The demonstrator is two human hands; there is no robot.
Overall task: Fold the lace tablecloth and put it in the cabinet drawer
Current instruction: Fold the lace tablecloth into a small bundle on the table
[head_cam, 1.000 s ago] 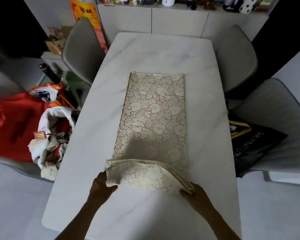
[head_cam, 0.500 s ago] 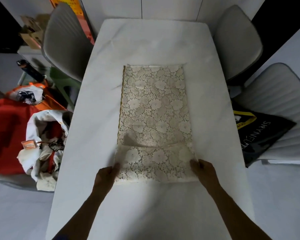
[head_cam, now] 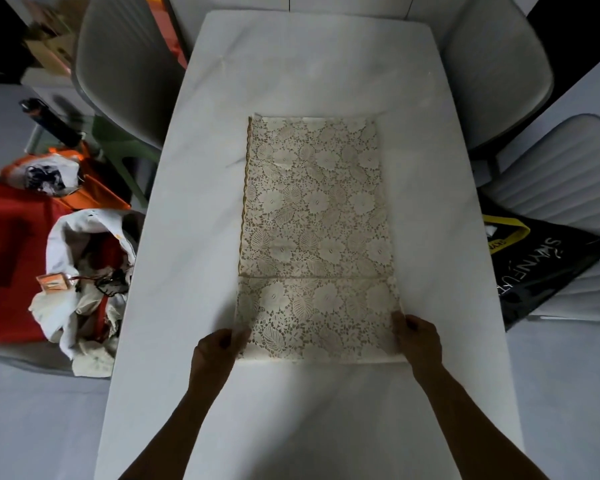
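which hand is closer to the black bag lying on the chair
Right. The right hand grips the lace tablecloth's near corner on the side of the black bag; the left hand holds the opposite corner, farther away.

From my feed I see a long white marble-look table (head_cam: 291, 64) on a pale grey floor (head_cam: 32, 410), grey ribbed chairs (head_cam: 125, 64) along both sides (one on the right bears a black bag (head_cam: 548, 271)), and dim light leaving the far corners dark.
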